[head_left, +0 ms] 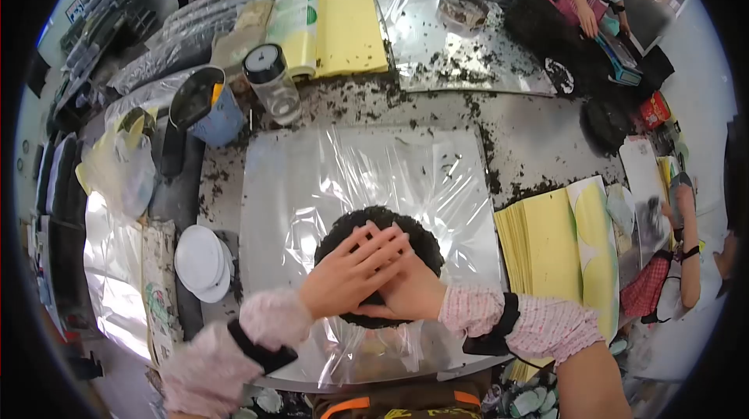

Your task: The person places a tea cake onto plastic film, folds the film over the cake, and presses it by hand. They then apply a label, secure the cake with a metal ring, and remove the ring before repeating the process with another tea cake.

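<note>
A round cake of dark flaky matter (425,243), which looks like dried seaweed, lies on clear plastic film (390,161) over a pale board (269,185). My left hand (347,272) rests flat across it, its outstretched fingers overlapping those of my right hand (409,286). The right hand also lies flat on the cake, fingers extended towards the upper left. Both palms face down and hide the middle of the cake. Neither hand grips anything that I can see.
White round lids (200,259) lie at the left. Behind them stand a blue bucket (214,118) and a clear jar with a black lid (273,87). Yellow packaging sheets (542,243) sit at the right. Dark flakes litter the table; other people work at the right side.
</note>
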Tool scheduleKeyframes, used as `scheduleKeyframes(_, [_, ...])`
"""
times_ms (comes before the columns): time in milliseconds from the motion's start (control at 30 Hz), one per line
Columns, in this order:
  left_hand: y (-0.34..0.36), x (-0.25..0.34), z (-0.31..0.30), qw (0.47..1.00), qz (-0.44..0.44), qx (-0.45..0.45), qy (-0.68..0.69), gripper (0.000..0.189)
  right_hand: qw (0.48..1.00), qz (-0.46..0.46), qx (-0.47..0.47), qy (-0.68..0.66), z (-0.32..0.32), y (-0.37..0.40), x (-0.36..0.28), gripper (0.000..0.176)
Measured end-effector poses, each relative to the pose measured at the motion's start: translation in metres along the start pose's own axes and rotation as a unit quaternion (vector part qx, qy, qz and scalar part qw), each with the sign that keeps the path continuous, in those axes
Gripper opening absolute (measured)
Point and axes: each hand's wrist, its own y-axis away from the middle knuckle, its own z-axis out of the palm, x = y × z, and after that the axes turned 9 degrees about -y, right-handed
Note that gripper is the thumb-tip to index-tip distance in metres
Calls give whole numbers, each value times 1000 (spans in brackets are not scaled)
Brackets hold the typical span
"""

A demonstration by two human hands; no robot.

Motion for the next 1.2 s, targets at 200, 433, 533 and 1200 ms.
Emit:
scheduleKeyframes(200, [-16,-6,31,995,63,-73,-14,79,996,69,-39,29,22,2,6,92])
scheduleKeyframes(433, [-14,-11,42,986,44,-47,156,100,993,54,-95,43,51,-2,20,84])
scheduleKeyframes(533, [-1,-14,33,995,-3,96,33,70,992,44,-73,96,25,-2,10,94])
scheduleKeyframes(1200, [23,91,29,972,-221,71,-24,103,993,-32,106,38,44,24,31,82])
